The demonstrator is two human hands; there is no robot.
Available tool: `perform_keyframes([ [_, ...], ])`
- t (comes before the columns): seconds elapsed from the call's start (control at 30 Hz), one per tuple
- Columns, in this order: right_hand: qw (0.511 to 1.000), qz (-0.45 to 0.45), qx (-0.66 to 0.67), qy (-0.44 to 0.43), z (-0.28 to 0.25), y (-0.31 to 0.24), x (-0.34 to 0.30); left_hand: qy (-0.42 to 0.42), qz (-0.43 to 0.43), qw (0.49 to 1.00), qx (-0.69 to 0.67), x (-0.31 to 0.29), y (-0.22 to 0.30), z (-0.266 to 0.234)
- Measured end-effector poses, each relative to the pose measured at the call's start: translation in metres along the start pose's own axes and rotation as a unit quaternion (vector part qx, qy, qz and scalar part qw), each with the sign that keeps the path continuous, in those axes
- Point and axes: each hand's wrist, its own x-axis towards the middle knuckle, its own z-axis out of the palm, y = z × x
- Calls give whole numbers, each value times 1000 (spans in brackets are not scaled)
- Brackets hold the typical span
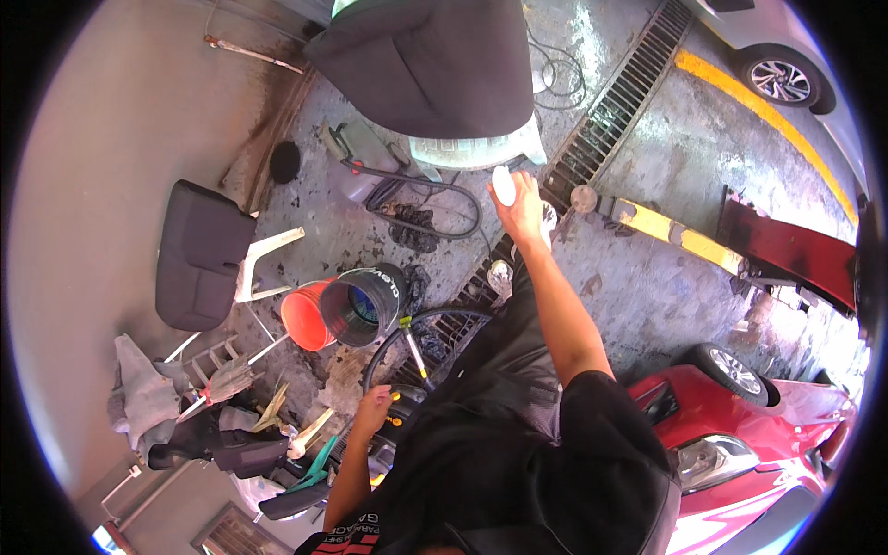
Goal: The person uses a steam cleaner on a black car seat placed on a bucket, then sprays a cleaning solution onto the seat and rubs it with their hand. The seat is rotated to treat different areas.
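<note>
Ahead of me, my right hand (521,208) is shut on a small white rounded object (503,185) whose exact kind I cannot make out. It is close to the near edge of a white plastic support (476,153). Draped over that support is a large dark grey fabric car seat part (435,69). Lower down on the left, my left hand (373,407) hangs with loosely bent fingers and nothing visible in it. Beside it stands a black machine with yellow fittings (398,418), partly hidden by my body, with a black hose (372,359) curving round it.
An orange bucket (308,316) and a black bucket (375,294) stand left of me. Beyond them are a hose-fitted machine (365,162) and a dark seat cushion (196,254) on a white chair. A drain grate (610,111) crosses the floor. Right: a yellow lift arm (680,231) and a red car (712,407).
</note>
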Motion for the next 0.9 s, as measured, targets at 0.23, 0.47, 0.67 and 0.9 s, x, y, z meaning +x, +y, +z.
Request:
perform_keyframes([
  [0.23, 998, 23, -17, -58, 47, 26, 1, -38, -30, 999, -9, -2, -4, 5],
  [0.47, 997, 38, 62, -30, -22, 26, 29, -21, -9, 1000, 20, 11, -9, 10],
  [0.67, 963, 6, 259, -74, -164, -28, 109, -38, 31, 996, 69, 45, 36, 9],
  [0.9, 948, -3, 295, -121, -237, -4, 216, -31, 43, 993, 108, 77, 156, 6],
])
